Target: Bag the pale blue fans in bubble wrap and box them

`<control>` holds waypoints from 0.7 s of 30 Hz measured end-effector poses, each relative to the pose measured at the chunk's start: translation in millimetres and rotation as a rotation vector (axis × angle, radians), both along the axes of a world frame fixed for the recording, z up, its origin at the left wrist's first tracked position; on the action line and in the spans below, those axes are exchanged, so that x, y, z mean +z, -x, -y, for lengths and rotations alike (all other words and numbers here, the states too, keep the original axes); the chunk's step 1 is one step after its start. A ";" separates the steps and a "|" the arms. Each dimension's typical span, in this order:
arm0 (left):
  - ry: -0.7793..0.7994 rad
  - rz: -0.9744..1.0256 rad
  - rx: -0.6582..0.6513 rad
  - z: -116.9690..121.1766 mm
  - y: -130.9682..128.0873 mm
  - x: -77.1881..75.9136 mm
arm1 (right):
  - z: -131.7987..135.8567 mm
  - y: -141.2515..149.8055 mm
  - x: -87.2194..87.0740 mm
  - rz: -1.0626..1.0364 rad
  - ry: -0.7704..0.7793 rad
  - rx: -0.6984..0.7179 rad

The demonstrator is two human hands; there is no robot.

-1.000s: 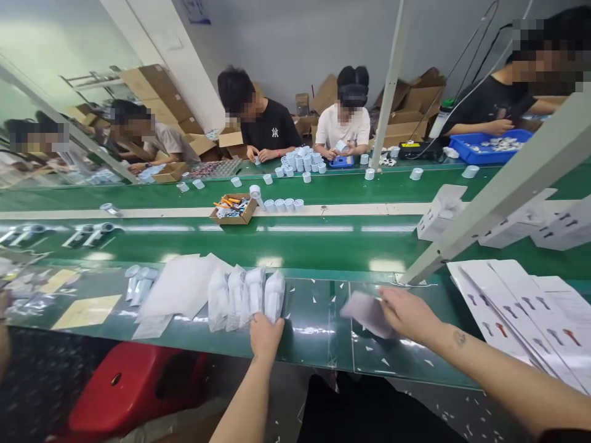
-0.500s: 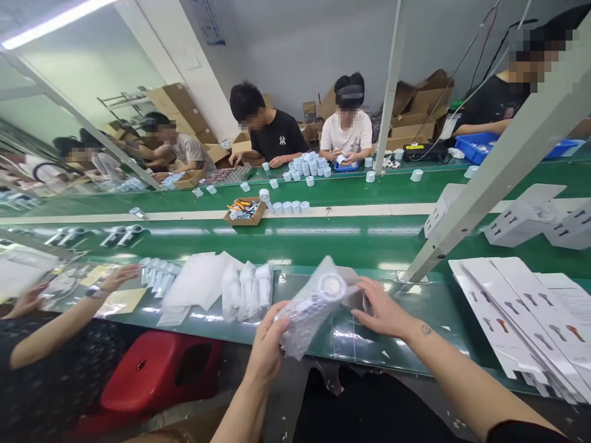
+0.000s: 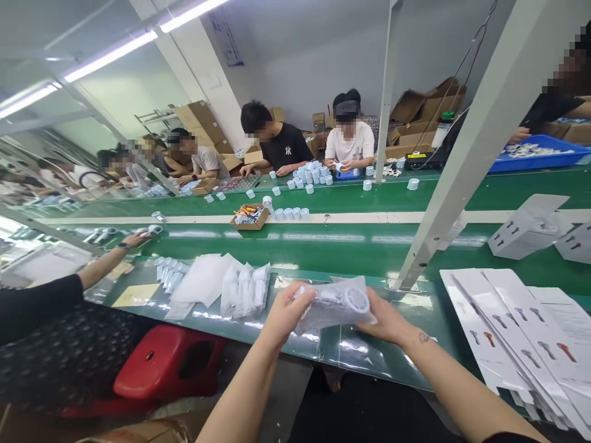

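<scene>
Above the near bench edge I hold a bubble-wrapped device [image 3: 335, 304], lying nearly level, with a round white ring-shaped head at its right end. My left hand [image 3: 290, 311] is closed round its left end, the thumb on top. At the right end, by the ring, my right hand [image 3: 382, 315] grips the wrap; part of its fingers is hidden behind the package. Left of my hands, several similar wrapped devices [image 3: 244, 289] lie side by side on the green bench [image 3: 286, 344].
White sleeves [image 3: 203, 280] and unwrapped pale devices [image 3: 170, 274] lie further left. A co-worker's hand [image 3: 136, 239] touches a device on the green belt [image 3: 355, 243]. Printed flat cartons [image 3: 512, 332] are stacked at right, near a slanted metal post [image 3: 455, 172]. A red stool [image 3: 157, 360] stands left.
The wrapped device has turned from a steep slant to nearly level. My right hand has closed in on its ring end. The co-worker's arm at left now reaches out to the belt.
</scene>
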State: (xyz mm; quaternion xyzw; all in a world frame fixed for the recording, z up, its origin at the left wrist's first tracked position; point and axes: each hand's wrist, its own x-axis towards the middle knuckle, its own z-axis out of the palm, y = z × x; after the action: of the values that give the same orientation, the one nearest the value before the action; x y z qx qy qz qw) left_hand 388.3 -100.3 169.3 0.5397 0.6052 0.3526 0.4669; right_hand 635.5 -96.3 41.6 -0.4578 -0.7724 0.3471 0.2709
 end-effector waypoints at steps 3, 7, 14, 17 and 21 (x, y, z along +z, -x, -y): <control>0.005 0.098 -0.007 1.2 -7.7 -1.5 | -5.1 -9.9 -0.3 -0.025 -0.013 0.039; -0.119 -0.308 -0.103 -0.5 -18.3 -0.2 | -10.7 -18.4 1.1 -0.022 0.096 0.026; -0.127 -1.064 -0.357 5.0 -54.2 21.8 | -17.1 -14.5 -6.8 -0.037 0.071 0.080; -0.032 -1.123 -0.458 -4.9 -86.9 30.9 | -9.3 -11.6 -16.7 -0.056 -0.011 0.117; 0.078 -1.023 -0.442 -28.3 -118.5 19.7 | -7.8 -22.2 -49.6 -0.101 0.032 -0.042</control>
State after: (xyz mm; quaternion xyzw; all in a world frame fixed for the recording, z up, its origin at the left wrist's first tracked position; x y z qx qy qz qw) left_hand 506.8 -72.0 189.0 0.7386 0.6396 -0.0830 0.1961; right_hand 657.7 -88.5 -8.0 -0.4602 -0.7423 0.3763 0.3093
